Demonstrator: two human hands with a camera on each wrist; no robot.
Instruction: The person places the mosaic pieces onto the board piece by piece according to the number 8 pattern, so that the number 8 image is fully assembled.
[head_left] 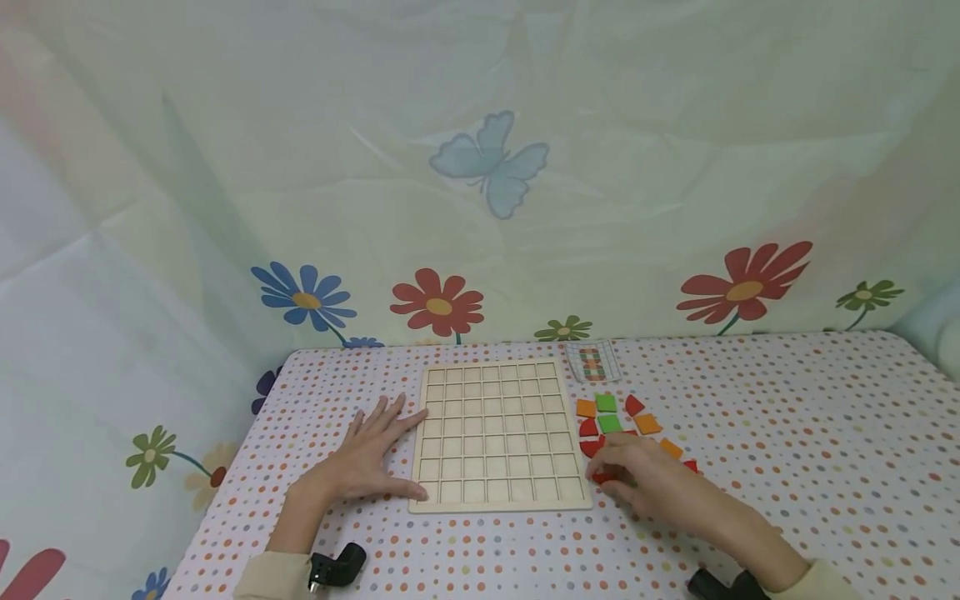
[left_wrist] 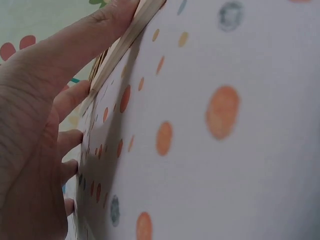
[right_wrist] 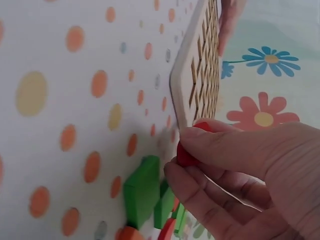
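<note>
A pale wooden grid board [head_left: 495,435] with bare square cells lies on the dotted cloth. My left hand [head_left: 367,457] is spread at its left side; the thumb [left_wrist: 95,37] and index fingertip touch the edge. Beside the board's lower right, my right hand [head_left: 651,482] pinches a small red piece [right_wrist: 186,156] between thumb and fingers. Around that hand lie several loose flat pieces: green squares [head_left: 606,403], orange pieces [head_left: 648,424] and red curved-edged pieces [head_left: 633,406]. The hand covers part of this group in the head view.
A small card [head_left: 592,362] with a coloured grid pattern lies past the board's upper right corner. The dotted tablecloth [head_left: 810,433] stretches out to the right. Behind the table hangs a curtain [head_left: 622,208] printed with flowers and a butterfly.
</note>
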